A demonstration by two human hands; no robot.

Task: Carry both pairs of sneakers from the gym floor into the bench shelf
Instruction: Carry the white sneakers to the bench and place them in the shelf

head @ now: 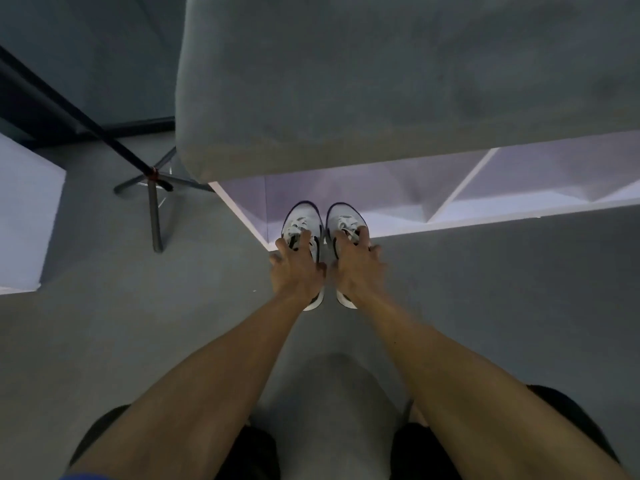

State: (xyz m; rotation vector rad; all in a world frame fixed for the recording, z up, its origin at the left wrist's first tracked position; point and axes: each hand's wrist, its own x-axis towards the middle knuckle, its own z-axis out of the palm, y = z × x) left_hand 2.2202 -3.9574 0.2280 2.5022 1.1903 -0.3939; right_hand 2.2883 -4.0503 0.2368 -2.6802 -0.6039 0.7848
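A pair of white sneakers with dark trim lies side by side, toes pointing into the leftmost compartment of the white bench shelf (460, 221). My left hand (298, 268) grips the left sneaker (302, 218) over its laces and collar. My right hand (358, 265) grips the right sneaker (344, 216) the same way. The toes are past the shelf's front edge; the heels stick out over the grey floor. A grey cushion (398, 81) tops the bench. No second pair is in view.
A black tripod stand (152, 188) stands on the floor left of the bench. A white box (24, 216) sits at the far left. A white divider (464, 188) separates the shelf compartments. My knees in dark shorts are at the bottom.
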